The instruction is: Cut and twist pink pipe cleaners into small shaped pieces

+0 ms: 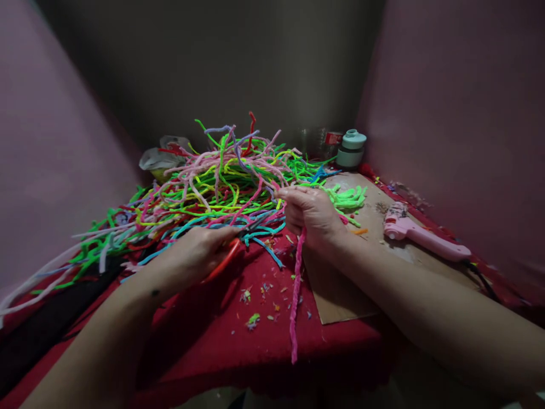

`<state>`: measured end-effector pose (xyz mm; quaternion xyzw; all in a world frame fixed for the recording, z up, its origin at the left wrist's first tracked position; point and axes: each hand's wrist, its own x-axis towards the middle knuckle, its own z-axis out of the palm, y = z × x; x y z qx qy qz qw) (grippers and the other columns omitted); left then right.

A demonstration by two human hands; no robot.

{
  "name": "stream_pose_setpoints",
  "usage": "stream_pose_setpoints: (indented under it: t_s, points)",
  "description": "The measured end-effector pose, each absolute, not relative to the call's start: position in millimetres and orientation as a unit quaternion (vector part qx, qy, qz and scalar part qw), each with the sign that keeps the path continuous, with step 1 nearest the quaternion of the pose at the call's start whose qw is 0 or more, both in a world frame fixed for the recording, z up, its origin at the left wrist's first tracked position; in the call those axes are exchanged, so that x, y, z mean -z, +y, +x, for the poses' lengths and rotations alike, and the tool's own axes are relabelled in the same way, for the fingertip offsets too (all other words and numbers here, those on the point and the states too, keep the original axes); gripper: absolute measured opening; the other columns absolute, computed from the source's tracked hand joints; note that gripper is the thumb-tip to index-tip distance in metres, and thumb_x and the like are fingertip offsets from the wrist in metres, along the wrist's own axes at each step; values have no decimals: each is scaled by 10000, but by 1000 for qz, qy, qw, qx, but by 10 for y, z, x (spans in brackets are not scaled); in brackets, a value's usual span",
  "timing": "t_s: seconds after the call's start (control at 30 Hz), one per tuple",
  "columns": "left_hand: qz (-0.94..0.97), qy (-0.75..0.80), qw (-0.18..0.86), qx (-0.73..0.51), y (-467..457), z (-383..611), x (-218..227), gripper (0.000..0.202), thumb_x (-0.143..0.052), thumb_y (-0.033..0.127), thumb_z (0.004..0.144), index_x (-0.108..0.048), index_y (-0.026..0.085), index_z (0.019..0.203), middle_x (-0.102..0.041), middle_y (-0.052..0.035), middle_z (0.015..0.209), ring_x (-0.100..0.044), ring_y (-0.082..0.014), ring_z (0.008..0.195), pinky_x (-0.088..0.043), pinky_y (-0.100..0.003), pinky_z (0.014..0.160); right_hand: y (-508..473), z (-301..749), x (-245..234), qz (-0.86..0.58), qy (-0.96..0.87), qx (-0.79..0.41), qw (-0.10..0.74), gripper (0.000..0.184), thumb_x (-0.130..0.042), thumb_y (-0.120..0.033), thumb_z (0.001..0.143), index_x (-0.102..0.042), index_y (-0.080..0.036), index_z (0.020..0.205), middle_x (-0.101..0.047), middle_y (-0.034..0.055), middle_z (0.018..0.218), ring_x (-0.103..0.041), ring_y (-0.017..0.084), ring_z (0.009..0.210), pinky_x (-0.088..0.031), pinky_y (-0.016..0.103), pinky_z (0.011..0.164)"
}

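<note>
My left hand (204,250) is closed around the orange handles of a pair of scissors (225,258), whose dark blades point toward my right hand. In my closed right hand (309,216) is a twisted bright pink pipe cleaner (297,284). Its long end hangs below the fist toward the table's front, and a short tip shows by the thumb and forefinger. Just beyond both hands spreads a big tangled heap of pipe cleaners (213,187) in green, pink, yellow, blue, red and white. Whether the blades touch anything is hard to see.
A pink glue gun (426,238) lies on a cardboard sheet (344,289) at the right. Behind stand a teal-lidded bottle (351,149) and a clear container with a red label (332,138). Coloured scraps (254,320) litter the red cloth (204,346). Walls enclose the table's back and sides.
</note>
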<state>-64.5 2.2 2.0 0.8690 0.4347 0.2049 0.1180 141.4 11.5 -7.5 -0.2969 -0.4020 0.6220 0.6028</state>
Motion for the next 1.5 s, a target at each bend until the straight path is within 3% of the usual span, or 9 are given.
stream_pose_setpoints:
  t_s: [0.2,0.4,0.53,0.83,0.97,1.07,1.2,1.33,1.5]
  points:
    - [934,354,16,-46,58,-609,109,308,-446,246,837,-620,258,1091,-651,-53,916,-572,-162,736,-405,-253,651,139,1422,82,-260,-380,-664,588,80,-516,-198,795,-581,-172,756,-255,-112,357,-164,49,319,-156,203,331]
    - [893,361,-49,-264,-87,-405,88,490,-566,245,802,-462,211,1279,-607,-80,984,-554,-184,852,-449,-310,753,210,1408,108,-216,-274,-727,591,71,-495,-141,788,-557,-157,756,-471,-63,437,-421,71,414,-392,208,468]
    - [941,199,-22,-272,-243,-215,109,381,-476,156,847,-546,227,1215,-626,-65,929,-557,-165,833,-457,-284,729,205,1409,99,-243,-208,-754,573,143,-455,-127,805,-522,-152,681,-537,-31,473,-484,86,444,-443,232,515]
    - [694,361,390,-486,-278,-252,-8,251,-515,293,852,-660,214,1041,-661,-34,873,-606,-126,720,-496,-236,669,313,1472,105,-219,-192,-717,633,192,-458,-80,820,-528,-168,663,-646,4,585,-586,102,554,-505,235,588]
    - [548,342,500,-577,-153,-272,-50,248,-508,339,858,-677,196,970,-636,-32,1125,-590,-148,996,-478,-237,849,301,1443,147,-258,-203,-702,632,191,-469,-60,819,-498,-176,669,-649,10,608,-552,86,494,-508,229,573]
    - [494,277,578,-587,-90,-263,-43,270,-477,363,875,-669,197,967,-694,-19,830,-601,-150,996,-457,-271,909,289,1416,167,-291,-202,-692,630,166,-466,-53,816,-489,-173,703,-634,-3,603,-525,77,465,-491,216,523]
    - [456,319,609,-566,-80,-236,-26,264,-511,325,864,-665,131,955,-501,38,440,-611,-105,636,-497,-217,758,292,1437,146,-293,-221,-690,623,167,-466,-53,813,-467,-174,698,-633,-3,616,-507,70,462,-471,202,491]
    - [398,322,621,-593,-42,-231,-35,234,-491,272,879,-660,113,907,-428,52,411,-544,-67,535,-496,-157,689,284,1470,134,-257,-226,-703,623,173,-488,-41,790,-444,-186,707,-636,-5,645,-497,59,469,-447,181,484]
    - [336,289,634,-634,118,-354,-34,309,-381,275,924,-639,119,855,-551,14,543,-601,-73,626,-519,-242,795,272,1450,151,-259,-219,-695,634,127,-485,-106,817,-457,-200,736,-610,-12,610,-502,80,468,-457,216,496]
